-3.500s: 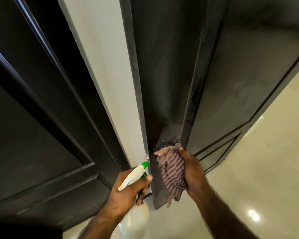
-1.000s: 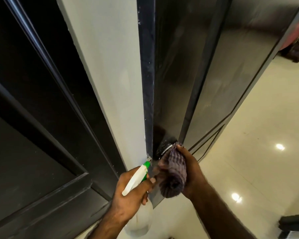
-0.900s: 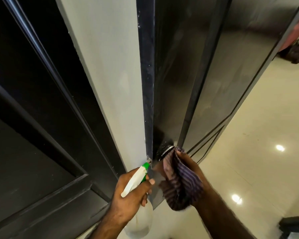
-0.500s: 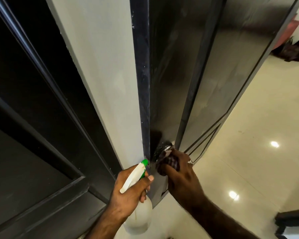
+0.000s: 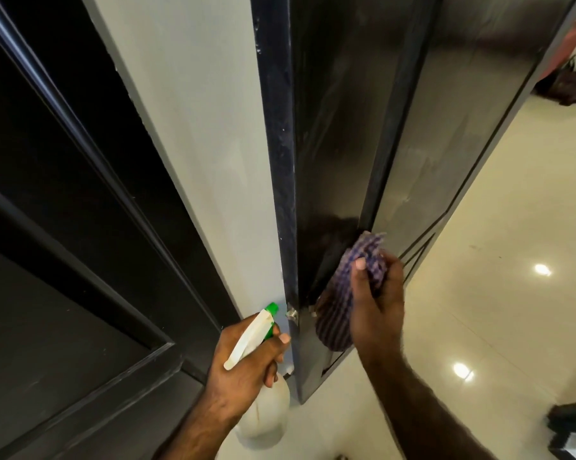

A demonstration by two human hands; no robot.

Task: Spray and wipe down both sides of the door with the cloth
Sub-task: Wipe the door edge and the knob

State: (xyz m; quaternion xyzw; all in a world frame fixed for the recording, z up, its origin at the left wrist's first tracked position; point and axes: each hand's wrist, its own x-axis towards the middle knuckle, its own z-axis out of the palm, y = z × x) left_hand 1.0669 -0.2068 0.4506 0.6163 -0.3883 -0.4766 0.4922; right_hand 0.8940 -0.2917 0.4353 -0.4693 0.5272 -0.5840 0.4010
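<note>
- My right hand (image 5: 377, 313): fingers and thumb curled round the cloth (image 5: 346, 293), pinching it into a bunch and holding it against the door's dark face.
- Cloth: purple-and-white striped, one fold rising above my thumb to meet a raised moulding strip, the rest hanging below my palm.
- My left hand (image 5: 243, 366): wrapped round the neck of the spray bottle (image 5: 263, 410), forefinger lying across the trigger.
- Spray bottle: white body below my fist, white head with green nozzle above it, pointing toward the door's edge, just beside it.
- Door (image 5: 329, 144): glossy black, edge-on between my two hands, rising away above my fingers.
- Wall (image 5: 197, 127): pale grey, above my left hand.
- Floor (image 5: 495, 277): cream tiles, right of my right hand, with light spots.
</note>
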